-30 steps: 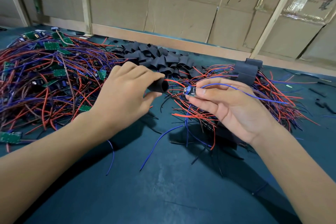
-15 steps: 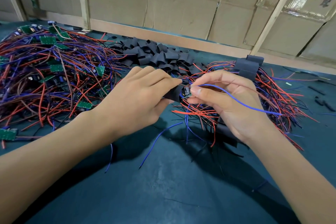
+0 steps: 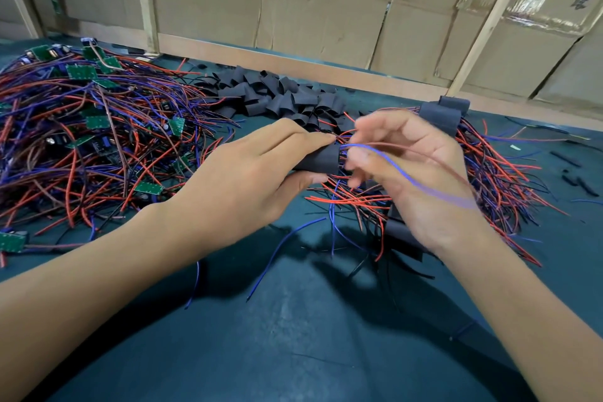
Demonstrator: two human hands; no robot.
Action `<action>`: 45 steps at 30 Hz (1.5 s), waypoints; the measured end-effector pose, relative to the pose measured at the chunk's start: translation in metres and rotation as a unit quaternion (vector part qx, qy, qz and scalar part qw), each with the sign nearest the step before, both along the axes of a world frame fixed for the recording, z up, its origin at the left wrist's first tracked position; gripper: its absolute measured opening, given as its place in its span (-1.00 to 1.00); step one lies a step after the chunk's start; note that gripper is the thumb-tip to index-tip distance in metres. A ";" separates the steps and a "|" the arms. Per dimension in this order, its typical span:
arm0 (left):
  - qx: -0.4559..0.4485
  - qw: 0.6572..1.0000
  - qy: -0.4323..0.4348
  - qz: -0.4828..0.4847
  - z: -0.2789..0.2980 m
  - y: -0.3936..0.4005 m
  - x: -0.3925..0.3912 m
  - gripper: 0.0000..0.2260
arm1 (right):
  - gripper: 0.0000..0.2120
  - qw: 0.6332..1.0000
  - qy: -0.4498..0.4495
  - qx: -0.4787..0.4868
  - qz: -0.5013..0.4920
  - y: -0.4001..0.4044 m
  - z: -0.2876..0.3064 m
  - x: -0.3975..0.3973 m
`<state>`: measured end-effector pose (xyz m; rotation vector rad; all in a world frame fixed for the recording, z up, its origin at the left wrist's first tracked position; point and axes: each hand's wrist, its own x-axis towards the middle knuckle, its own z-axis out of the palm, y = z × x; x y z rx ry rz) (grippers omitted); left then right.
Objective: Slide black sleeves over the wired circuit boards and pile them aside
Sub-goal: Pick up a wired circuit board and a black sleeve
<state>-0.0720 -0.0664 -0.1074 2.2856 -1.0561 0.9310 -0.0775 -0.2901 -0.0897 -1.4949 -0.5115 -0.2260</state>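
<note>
While the left hand (image 3: 248, 179) pinches the black tubular sleeve (image 3: 321, 158), the blurred right hand (image 3: 411, 173), fingers loosely curled at the blue and red wires (image 3: 401, 173), seems mid-insertion; next, seat the board fully.

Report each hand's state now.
Left hand: grips the black tubular sleeve.
Right hand: blurred; thin blue wire runs across it, grip unclear.

2 bare forearms reach in from the bottom edge, with no sleeves, gloves, rings or watch showing. The left hand (image 3: 248, 186) has short, plain nails. The right hand (image 3: 421, 179) is blurred at the fingertips.
</note>
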 end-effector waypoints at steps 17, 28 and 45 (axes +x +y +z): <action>0.031 0.994 -0.071 0.076 -0.001 0.000 0.003 -0.63 | -0.70 0.881 -0.211 -0.362 -0.221 -0.007 0.004 -0.011; 0.040 0.994 -0.096 0.039 0.001 -0.001 0.001 -0.53 | -0.90 0.986 0.088 -0.141 0.010 0.006 0.006 -0.011; 0.241 0.834 0.143 0.475 -0.003 0.057 0.047 -0.60 | -0.95 0.908 0.229 -0.260 -0.234 -0.100 0.041 0.008</action>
